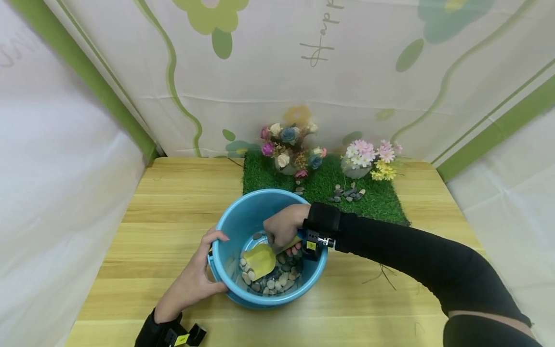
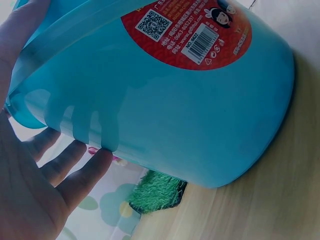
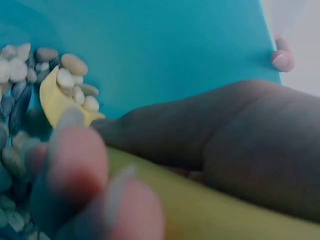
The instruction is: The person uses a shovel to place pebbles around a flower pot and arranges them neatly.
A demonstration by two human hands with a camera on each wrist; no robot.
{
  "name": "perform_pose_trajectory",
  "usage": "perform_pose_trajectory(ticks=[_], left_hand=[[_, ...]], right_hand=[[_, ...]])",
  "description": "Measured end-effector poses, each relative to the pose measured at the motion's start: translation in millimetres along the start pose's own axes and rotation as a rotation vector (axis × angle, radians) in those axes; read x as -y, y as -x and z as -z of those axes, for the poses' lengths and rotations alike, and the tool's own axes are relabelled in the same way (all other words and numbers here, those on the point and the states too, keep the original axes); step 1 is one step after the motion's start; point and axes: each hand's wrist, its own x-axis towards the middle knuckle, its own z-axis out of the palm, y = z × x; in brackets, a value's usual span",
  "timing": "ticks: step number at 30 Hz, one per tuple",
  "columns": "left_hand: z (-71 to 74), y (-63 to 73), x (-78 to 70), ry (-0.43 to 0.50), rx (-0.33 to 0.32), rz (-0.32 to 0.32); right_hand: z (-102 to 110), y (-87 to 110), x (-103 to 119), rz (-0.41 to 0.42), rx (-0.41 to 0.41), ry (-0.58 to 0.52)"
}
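A blue plastic bucket (image 1: 265, 195) stands on the wooden table with pebbles (image 1: 279, 280) over its bottom. Inside it, my right hand (image 1: 284, 227) grips the handle of a yellow scoop (image 1: 260, 260). In the right wrist view a few pebbles lie on the scoop's yellow blade (image 3: 56, 100), near the bucket wall. My left hand (image 1: 197, 274) holds the bucket's left rim, fingertips over the edge and thumb along the outside. Seen from the left wrist, a red label (image 2: 192, 35) marks the bucket's side and several left fingers (image 2: 82, 175) reach around it.
Behind the bucket, a green artificial grass mat (image 1: 381, 202) bears two pots of artificial flowers (image 1: 288, 144) (image 1: 368, 156) and a small group of stones (image 1: 348, 193). Thin dark strands (image 1: 383, 275) lie on the table (image 1: 173, 217) at right. Printed curtains (image 1: 277, 72) enclose the back and sides.
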Motion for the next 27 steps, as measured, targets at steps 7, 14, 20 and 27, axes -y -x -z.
perform_pose_trajectory(ticks=[7, 14, 20, 27], left_hand=[[0.1, 0.5, 0.1, -0.01, 0.001, 0.002], [0.1, 0.8, 0.9, -0.004, 0.001, -0.006], [-0.7, 0.8, 0.3, -0.002, 0.0, -0.001], [-0.5, 1.1, 0.8, -0.007, -0.003, -0.005]], right_hand=[[5, 6.5, -4, 0.036, 0.011, -0.01], [9, 8.7, -5, 0.073, 0.016, -0.019], [10, 6.6, -8, 0.109, 0.004, -0.015], [13, 9.4, -10, 0.138, 0.011, -0.037]])
